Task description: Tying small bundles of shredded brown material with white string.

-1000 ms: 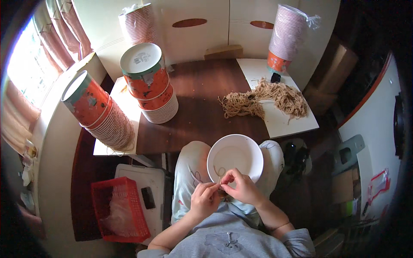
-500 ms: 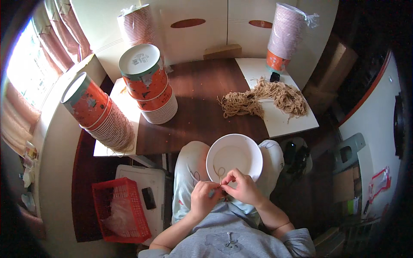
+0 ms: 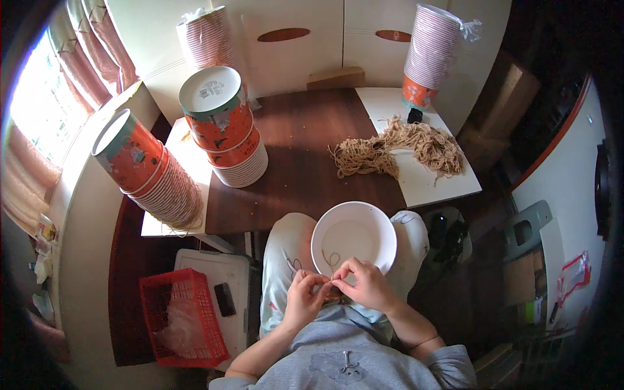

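Note:
Above my lap, at the near rim of a white paper bucket (image 3: 354, 227), my two hands meet fingertip to fingertip. A thin tan cord (image 3: 333, 258) loops up from between them, against the bucket's inside. My left hand (image 3: 305, 298) pinches the cord with thumb and forefinger. From the right, my right hand (image 3: 365, 284) pinches it too, its fingertips touching the left ones. Exactly how the cord runs between the fingers is hidden. The bucket rests between my thighs with its mouth facing up.
On the brown table (image 3: 305, 149), a heap of tan cords (image 3: 416, 149) lies at the right. Orange-and-white bucket stacks (image 3: 224, 123) stand at the left, another stack (image 3: 429, 58) at the far right. A red basket (image 3: 182, 318) and a black phone (image 3: 225, 299) are at lower left.
My left fingers have shifted slightly and lifted at the pinch, while the right hand has barely moved. The cord loop still stands above them; the bucket has stayed in place.

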`<state>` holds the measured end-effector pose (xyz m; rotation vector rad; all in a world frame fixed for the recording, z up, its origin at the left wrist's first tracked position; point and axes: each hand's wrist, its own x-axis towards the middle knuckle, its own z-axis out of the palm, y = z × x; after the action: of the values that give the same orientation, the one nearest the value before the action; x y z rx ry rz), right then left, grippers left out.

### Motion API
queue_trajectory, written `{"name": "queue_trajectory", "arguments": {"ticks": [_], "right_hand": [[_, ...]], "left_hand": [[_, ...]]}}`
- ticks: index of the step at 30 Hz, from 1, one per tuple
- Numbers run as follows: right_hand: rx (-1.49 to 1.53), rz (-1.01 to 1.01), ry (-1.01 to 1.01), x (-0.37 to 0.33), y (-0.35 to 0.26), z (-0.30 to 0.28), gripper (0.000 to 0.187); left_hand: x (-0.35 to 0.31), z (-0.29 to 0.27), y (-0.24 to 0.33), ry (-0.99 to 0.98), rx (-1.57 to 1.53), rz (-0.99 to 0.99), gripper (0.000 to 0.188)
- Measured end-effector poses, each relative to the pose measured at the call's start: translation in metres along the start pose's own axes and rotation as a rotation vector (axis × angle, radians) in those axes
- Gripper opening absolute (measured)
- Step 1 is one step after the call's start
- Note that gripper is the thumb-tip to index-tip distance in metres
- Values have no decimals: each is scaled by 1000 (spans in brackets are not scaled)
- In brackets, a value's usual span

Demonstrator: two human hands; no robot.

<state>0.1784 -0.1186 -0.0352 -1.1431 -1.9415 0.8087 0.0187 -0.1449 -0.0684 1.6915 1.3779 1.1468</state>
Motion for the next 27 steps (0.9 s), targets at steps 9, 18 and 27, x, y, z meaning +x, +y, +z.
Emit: {"name": "queue_trajectory", "arguments": {"ticks": [9,18,27], "right_hand": [[144,81,-170,4,-1,-7,14],[933,260,-364,7,2,-5,56],[1432,436,-186,9,5,-10,51]], "left_hand": [[3,-10,5,-309,-939,-596,9],[0,-14,-7,-399,-1170,-762,11],[1,-15,-6,-419,-1261,-762,12]]}}
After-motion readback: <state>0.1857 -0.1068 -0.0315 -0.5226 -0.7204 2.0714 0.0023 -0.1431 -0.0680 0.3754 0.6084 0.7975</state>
